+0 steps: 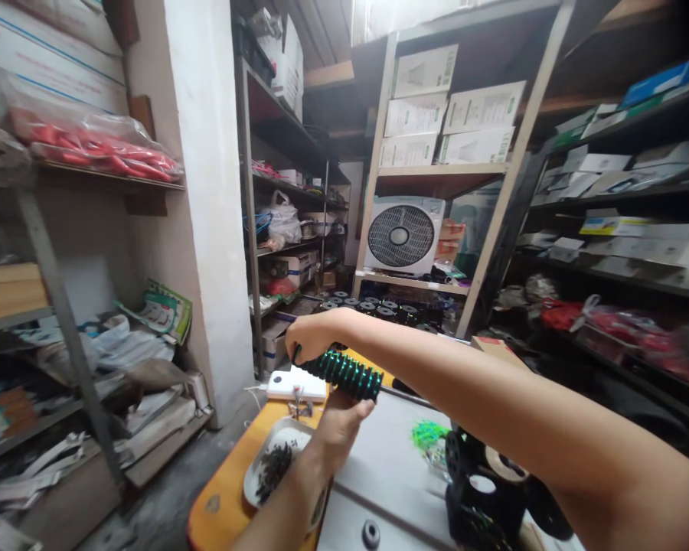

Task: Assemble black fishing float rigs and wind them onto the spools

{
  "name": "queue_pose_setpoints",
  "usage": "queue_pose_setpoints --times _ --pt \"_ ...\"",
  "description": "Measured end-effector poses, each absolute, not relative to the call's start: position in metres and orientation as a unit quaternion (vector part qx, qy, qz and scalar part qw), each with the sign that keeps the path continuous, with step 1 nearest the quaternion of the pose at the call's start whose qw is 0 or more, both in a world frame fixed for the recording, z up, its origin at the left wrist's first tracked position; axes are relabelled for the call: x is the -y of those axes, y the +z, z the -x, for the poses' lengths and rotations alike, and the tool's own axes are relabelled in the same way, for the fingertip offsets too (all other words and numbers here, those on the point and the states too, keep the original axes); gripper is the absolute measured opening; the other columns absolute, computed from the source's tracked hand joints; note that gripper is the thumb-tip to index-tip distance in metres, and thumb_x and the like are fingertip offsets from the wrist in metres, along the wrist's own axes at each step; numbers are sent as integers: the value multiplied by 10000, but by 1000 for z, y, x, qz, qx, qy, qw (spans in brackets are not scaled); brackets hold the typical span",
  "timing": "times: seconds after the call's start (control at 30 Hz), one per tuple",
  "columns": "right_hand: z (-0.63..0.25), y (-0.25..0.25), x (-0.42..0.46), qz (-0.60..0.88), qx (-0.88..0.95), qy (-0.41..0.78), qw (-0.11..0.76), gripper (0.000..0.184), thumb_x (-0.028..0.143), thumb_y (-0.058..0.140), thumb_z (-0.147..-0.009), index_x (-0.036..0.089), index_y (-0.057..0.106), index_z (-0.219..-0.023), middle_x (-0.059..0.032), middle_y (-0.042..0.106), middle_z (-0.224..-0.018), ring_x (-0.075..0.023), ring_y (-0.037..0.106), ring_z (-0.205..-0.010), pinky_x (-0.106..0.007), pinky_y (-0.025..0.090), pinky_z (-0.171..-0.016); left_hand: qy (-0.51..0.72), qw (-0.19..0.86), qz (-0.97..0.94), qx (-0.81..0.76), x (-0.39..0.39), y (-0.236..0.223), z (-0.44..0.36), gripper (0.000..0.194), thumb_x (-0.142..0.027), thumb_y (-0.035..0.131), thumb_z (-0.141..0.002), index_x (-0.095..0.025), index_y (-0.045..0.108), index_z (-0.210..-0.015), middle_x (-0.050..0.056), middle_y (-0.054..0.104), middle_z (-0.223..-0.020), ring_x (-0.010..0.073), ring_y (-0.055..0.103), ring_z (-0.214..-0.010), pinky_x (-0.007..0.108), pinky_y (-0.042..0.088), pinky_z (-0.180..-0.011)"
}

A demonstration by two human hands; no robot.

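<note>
A black ridged cylinder [344,370] with rows of shiny green bits is held slantwise above the workbench. My left hand [344,428] grips its near right end from below, the thumb pressed along the side. Reaching across from the right, my right hand [315,333] has its fingers curled down over the cylinder's far left end; the fingertips are partly hidden. Beneath my left forearm is a white tray [251,476] with small dark pieces. A grey board [390,490] carries a small dark ring [370,533] and a heap of bright green bits [428,435].
Black spool-like parts [482,497] stand under my right forearm, and more black discs [373,306] are grouped behind. A white power strip [292,386] lies on the yellow tabletop [223,501]. A box fan [402,236] sits on a shelf, with loaded shelves around.
</note>
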State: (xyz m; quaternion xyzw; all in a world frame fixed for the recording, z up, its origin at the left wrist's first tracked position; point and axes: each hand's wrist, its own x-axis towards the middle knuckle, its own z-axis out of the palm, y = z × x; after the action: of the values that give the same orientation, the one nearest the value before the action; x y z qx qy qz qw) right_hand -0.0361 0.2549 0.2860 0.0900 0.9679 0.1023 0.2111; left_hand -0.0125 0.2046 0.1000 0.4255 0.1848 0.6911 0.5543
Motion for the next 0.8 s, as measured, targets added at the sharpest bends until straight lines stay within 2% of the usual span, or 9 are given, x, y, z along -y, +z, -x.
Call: queue_pose_setpoints --times 0.2,0.3,0.37,0.5,0.57,0.63,0.67,0.73,0.8 --pt "2 276 -249 -127 -954 77 261 253 319 587 -908 147 625 -1089 -68 653 -1081 -189 638 -923 -377 531 -800 695 599 -374 -133 -192 106 -41 425 -178 745 -699 -202 682 -1119 77 728 -1076 257 557 -1200 413 368 -1070" --pt "-19 276 -248 -149 -954 66 251 218 263 646 -819 141 713 -987 -68 712 -898 -205 657 -814 -308 497 -694 688 619 -353 -134 -186 111 -62 406 -163 763 -671 -194 700 -1071 80 732 -1055 259 562 -1197 407 355 -1083" --pt "-32 275 -247 -155 -958 53 236 219 237 664 -761 147 748 -942 -73 719 -847 -216 656 -785 -288 464 -644 682 630 -341 -148 -186 113 -73 351 -179 770 -665 -185 711 -1012 79 732 -1028 257 577 -1172 393 364 -1073" --pt "-55 271 -246 -141 -975 20 170 245 248 660 -767 186 740 -990 -81 677 -1026 -207 632 -901 -270 451 -710 665 641 -320 -211 -184 108 -78 259 -229 807 -614 -171 686 -836 65 714 -884 257 623 -1058 371 419 -985" --pt "-62 268 -246 -140 -981 3 136 217 261 627 -803 187 738 -974 -90 652 -1051 -206 625 -908 -280 453 -735 644 648 -312 -261 -176 100 -66 303 -201 831 -552 -170 650 -793 64 696 -847 259 652 -963 371 456 -892" --pt "-67 265 -248 -147 -983 -16 105 216 253 548 -862 168 738 -923 -101 653 -1015 -207 627 -885 -299 459 -757 621 651 -311 -306 -163 90 -43 407 -151 828 -501 -168 635 -860 87 692 -906 256 671 -879 364 478 -792" --pt "-68 264 -250 -151 -984 -28 87 244 237 502 -890 158 731 -925 -107 659 -1010 -208 628 -887 -308 462 -775 611 648 -314 -330 -156 86 -27 403 -148 812 -501 -158 627 -859 94 689 -855 245 674 -770 356 480 -708" --pt "-72 261 -254 -163 -984 -54 47 291 200 425 -927 144 699 -1008 -118 668 -1056 -212 626 -932 -322 464 -814 616 611 -325 -376 -145 83 10 199 -182 716 -636 -169 584 -784 43 648 -712 176 624 -640 314 454 -642" --pt "-76 258 -257 -176 -981 -82 9 314 187 393 -943 143 642 -1129 -120 673 -1104 -211 626 -961 -328 470 -823 638 547 -350 -413 -143 91 48 106 -143 619 -710 -197 547 -765 -16 592 -674 121 555 -626 249 420 -622"
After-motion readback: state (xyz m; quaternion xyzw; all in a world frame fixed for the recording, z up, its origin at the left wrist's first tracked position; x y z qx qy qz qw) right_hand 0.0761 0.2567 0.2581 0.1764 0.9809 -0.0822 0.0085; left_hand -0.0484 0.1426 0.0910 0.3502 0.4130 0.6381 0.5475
